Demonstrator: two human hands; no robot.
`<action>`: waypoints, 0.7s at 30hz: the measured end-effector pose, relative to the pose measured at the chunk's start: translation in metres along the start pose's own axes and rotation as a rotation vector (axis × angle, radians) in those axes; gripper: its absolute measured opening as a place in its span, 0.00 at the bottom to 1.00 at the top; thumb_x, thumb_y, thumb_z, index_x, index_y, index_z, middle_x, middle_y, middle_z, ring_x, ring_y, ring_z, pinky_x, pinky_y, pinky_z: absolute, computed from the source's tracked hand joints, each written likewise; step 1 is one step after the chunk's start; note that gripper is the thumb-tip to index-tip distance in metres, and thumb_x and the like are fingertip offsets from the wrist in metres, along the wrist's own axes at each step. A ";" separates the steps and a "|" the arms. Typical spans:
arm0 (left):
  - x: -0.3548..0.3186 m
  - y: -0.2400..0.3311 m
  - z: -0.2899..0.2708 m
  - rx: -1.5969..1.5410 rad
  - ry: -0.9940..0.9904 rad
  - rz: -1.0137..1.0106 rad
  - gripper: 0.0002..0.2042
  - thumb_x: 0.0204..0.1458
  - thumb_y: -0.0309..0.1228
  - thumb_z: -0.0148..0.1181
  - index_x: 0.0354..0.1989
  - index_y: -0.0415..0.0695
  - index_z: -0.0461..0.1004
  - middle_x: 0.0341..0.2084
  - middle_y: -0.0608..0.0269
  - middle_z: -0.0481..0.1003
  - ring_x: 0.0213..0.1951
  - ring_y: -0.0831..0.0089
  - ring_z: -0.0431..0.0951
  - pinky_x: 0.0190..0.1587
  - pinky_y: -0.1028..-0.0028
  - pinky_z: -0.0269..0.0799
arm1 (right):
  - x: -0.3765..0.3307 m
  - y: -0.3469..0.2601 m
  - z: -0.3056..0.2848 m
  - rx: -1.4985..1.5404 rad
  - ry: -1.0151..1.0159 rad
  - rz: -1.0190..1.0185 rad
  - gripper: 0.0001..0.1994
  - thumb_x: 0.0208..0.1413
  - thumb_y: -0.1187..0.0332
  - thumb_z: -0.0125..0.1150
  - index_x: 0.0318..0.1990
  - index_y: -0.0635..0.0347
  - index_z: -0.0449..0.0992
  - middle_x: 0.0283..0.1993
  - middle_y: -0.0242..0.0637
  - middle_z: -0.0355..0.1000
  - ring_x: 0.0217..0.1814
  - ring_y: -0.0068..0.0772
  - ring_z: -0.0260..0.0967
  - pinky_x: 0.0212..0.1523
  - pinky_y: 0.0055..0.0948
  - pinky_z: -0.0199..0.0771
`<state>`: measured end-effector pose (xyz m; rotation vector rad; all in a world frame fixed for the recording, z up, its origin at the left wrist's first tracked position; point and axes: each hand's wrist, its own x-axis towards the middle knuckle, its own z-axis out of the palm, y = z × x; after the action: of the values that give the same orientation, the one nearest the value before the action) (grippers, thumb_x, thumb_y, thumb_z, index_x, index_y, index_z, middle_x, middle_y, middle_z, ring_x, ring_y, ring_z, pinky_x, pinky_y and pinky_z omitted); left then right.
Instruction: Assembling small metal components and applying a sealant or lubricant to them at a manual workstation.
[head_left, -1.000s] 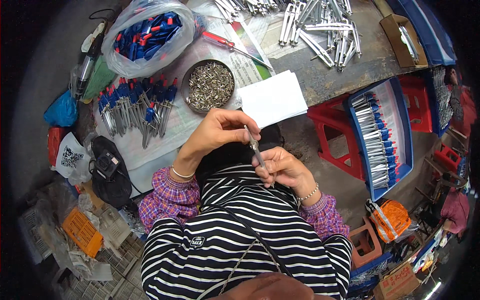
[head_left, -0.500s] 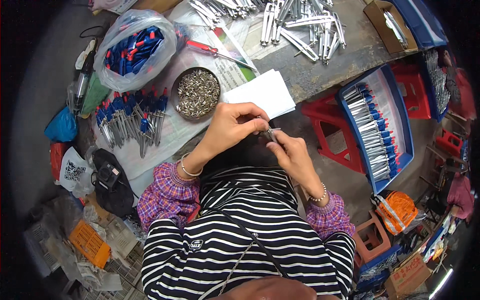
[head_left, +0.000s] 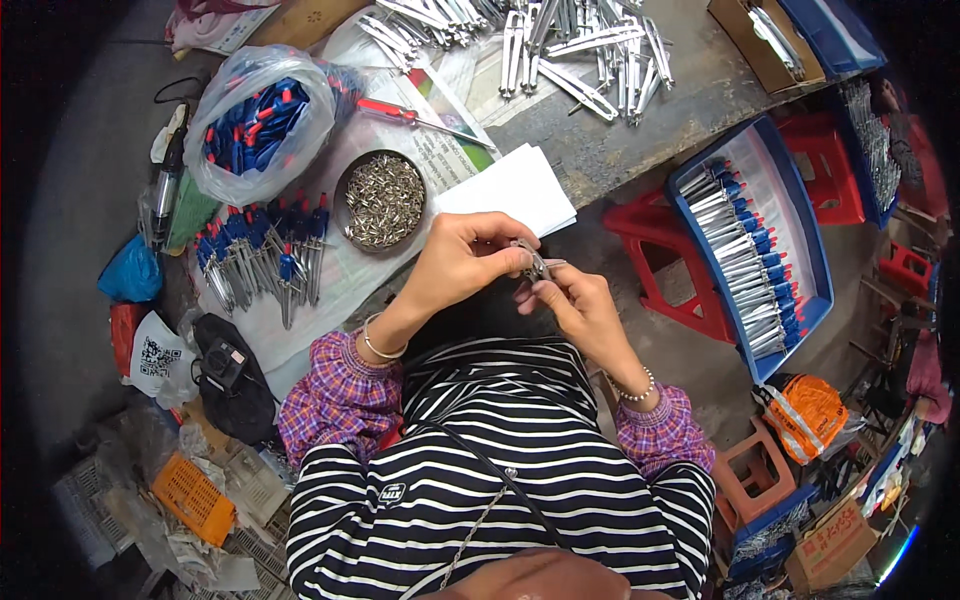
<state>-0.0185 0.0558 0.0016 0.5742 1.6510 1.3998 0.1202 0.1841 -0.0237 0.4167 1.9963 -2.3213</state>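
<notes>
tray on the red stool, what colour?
Blue tray, holding metal pieces with blue tips; clearest in the head view.

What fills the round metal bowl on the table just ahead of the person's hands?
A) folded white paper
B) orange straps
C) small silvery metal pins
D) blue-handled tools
C: the round metal bowl is heaped with small silvery metal pins, while the blue-handled tools lie in a row beside it.

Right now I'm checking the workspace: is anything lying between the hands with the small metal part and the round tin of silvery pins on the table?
Nothing visible blocks that path. The small metal part is pinched between left hand and right hand; the round tin of silvery pins sits apart, only bare paper between.
</notes>
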 end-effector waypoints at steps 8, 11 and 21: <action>0.048 0.029 -0.058 1.078 0.355 0.556 0.18 0.41 0.20 0.56 0.45 0.40 0.72 0.40 0.52 0.75 0.43 0.59 0.74 0.48 0.67 0.67 | 0.007 0.006 -0.057 -0.760 0.351 -0.217 0.03 0.53 0.76 0.49 0.28 0.66 0.65 0.19 0.45 0.66 0.20 0.42 0.67 0.22 0.33 0.63; 0.075 0.018 -0.102 1.433 0.459 0.516 0.20 0.39 0.16 0.53 0.45 0.41 0.69 0.41 0.51 0.72 0.43 0.53 0.72 0.47 0.64 0.67 | 0.016 0.003 -0.066 -0.834 0.355 -0.240 0.04 0.52 0.76 0.51 0.29 0.66 0.64 0.22 0.51 0.66 0.25 0.54 0.66 0.24 0.42 0.63; 0.081 0.006 -0.115 1.658 0.431 0.428 0.16 0.38 0.16 0.53 0.39 0.43 0.69 0.32 0.58 0.70 0.36 0.57 0.71 0.38 0.62 0.69 | 0.027 0.009 -0.064 -1.016 0.352 -0.189 0.04 0.49 0.76 0.52 0.30 0.65 0.63 0.25 0.53 0.68 0.29 0.58 0.68 0.26 0.48 0.68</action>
<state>-0.1574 0.0591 -0.0196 1.6396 2.9608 0.0038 0.1074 0.2485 -0.0471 0.5679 3.1029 -1.0306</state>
